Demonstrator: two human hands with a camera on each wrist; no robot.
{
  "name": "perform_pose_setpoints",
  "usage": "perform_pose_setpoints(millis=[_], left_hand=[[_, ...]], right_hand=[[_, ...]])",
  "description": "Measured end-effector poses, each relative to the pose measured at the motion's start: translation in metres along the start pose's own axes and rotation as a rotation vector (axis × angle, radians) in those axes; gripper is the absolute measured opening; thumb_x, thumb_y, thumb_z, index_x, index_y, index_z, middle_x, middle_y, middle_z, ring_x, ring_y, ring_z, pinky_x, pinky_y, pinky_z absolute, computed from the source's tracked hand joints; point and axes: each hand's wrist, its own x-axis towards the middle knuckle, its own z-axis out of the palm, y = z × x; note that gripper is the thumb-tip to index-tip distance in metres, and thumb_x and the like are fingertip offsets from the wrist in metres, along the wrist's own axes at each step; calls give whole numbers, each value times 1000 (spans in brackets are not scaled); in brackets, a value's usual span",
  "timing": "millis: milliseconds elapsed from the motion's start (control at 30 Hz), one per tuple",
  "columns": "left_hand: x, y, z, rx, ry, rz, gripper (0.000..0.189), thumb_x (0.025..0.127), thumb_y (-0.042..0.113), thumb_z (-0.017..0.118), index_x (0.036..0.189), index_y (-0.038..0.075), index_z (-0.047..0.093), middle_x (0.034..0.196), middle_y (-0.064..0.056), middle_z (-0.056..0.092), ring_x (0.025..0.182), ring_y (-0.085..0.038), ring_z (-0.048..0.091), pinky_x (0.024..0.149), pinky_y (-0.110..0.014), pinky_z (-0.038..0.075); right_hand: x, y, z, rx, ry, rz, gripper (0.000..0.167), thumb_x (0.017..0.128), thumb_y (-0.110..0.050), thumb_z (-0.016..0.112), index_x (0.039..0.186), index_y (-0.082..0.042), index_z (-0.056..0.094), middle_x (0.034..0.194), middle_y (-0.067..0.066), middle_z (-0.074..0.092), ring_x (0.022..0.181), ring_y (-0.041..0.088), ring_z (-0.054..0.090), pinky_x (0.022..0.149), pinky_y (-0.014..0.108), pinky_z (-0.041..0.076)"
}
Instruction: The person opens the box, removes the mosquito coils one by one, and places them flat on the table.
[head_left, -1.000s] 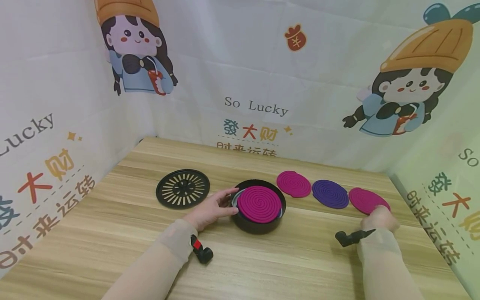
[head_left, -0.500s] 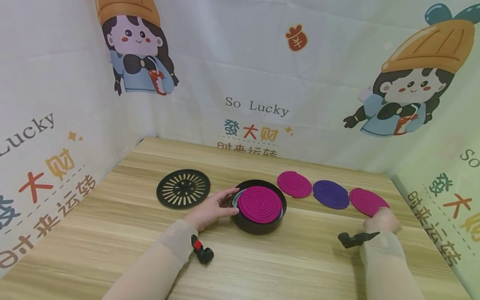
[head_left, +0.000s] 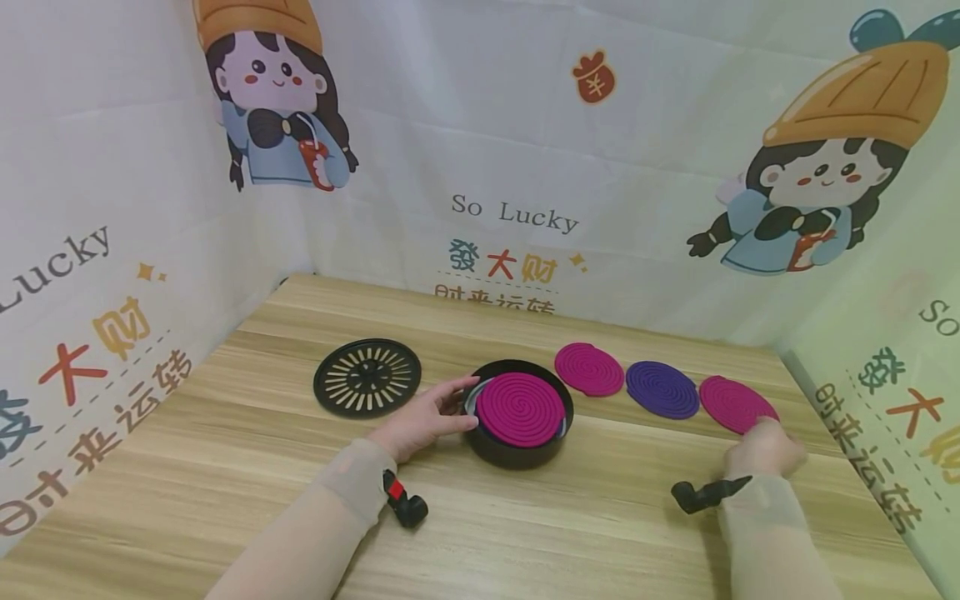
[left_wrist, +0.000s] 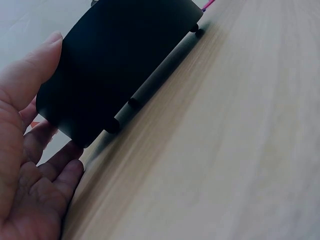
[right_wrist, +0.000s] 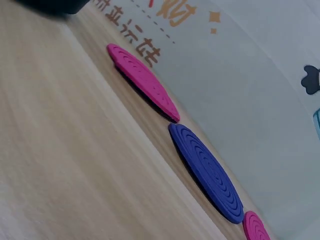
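The rightmost pink disc [head_left: 733,402] lies just ahead of the right hand [head_left: 765,450], the nearer one; whether its part-hidden fingers pinch the edge I cannot tell; the left hand [head_left: 420,422] grips the black bowl [head_left: 517,456].

"Premises type?"
"A makeshift cloth-walled recording booth."
"Evidence?"
"Cartoon-printed cloth [head_left: 450,100] across the upper frame and down both sides; wooden table [head_left: 585,508] below; wrist camera [head_left: 697,497], lower right. Wider building undetermined."

On the surface [head_left: 525,533], a grate [head_left: 367,377] lies left of the bowl [head_left: 517,457], which holds a mat [head_left: 520,408]; three more mats [head_left: 662,389] lie to the right.
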Motion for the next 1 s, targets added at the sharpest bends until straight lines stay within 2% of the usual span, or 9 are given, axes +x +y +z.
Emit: perform_pose_setpoints(millis=[33, 100, 167, 367, 467, 533, 667, 767, 1000], left_hand=[[0, 0, 0, -2, 1, -2, 73, 85, 17, 75, 148, 18, 38, 152, -10, 35, 139, -26, 32, 110, -41, 33], [0, 0, 0, -1, 4, -6, 73, 85, 17, 75, 148, 19, 38, 152, -10, 35, 139, -26, 31, 110, -41, 33], [0, 1, 1, -2, 4, -7, 73, 85, 17, 75, 148, 19, 39, 152, -10, 35, 140, -26, 31, 110, -41, 32], [1, 1, 1, 2, -5, 4, 73, 86, 16, 74, 149, 17, 37, 151, -12, 35, 139, -28, 32, 110, -41, 32], [2, 0, 1, 2, -10, 9, 73, 86, 16, 73, 149, 15, 36, 152, -14, 35, 139, -29, 32, 110, -41, 32], [2, 0, 1, 3, -12, 14, 73, 86, 15, 73, 149, 14, 35, 152, -15, 34, 139, -29, 32, 110, -41, 31], [2, 0, 1, 3, -13, 18, 73, 86, 15, 73, 149, 13, 35, 152, -16, 34, 139, -29, 31, 111, -41, 30], [2, -1, 0, -1, -16, 19, 73, 87, 15, 72, 149, 13, 35, 151, -16, 34, 139, -30, 31, 110, -41, 31], [4, -2, 0, 0, -18, 19, 73, 87, 16, 73, 149, 14, 35, 151, -15, 35, 139, -29, 32, 110, -40, 32]], right_hand=[[-1, 2, 2, -55, 20, -38, 55, 86, 12, 44, 137, -10, 40, 139, -7, 39, 125, 4, 34, 94, 10, 32], [-3, 5, 5, -107, -4, -51, 54, 88, 10, 46, 137, -10, 37, 143, -6, 35, 129, 6, 31, 97, 11, 31], [-7, 9, 7, -159, -35, -61, 60, 89, 7, 48, 144, -10, 31, 149, -5, 29, 132, 6, 29, 99, 11, 29], [-25, 22, 18, -370, -143, -141, 56, 94, -4, 49, 146, -5, 29, 150, 2, 28, 128, 9, 31, 97, 13, 33], [-34, 29, 24, -420, -192, -160, 55, 94, -5, 48, 145, -3, 30, 136, 1, 38, 116, 9, 41, 90, 14, 37], [-39, 35, 28, -439, -225, -177, 54, 93, -3, 47, 144, -1, 31, 120, 1, 44, 100, 7, 46, 80, 13, 41], [-48, 46, 34, -495, -316, -212, 53, 94, -3, 46, 143, 4, 29, 103, -1, 44, 83, 5, 47, 69, 12, 41], [-55, 55, 38, -540, -387, -220, 54, 95, -4, 47, 144, 5, 27, 104, 0, 43, 85, 6, 47, 76, 15, 43], [-73, 73, 48, -608, -550, -178, 55, 95, -5, 48, 144, 7, 26, 111, 4, 43, 97, 13, 49, 100, 33, 39]])
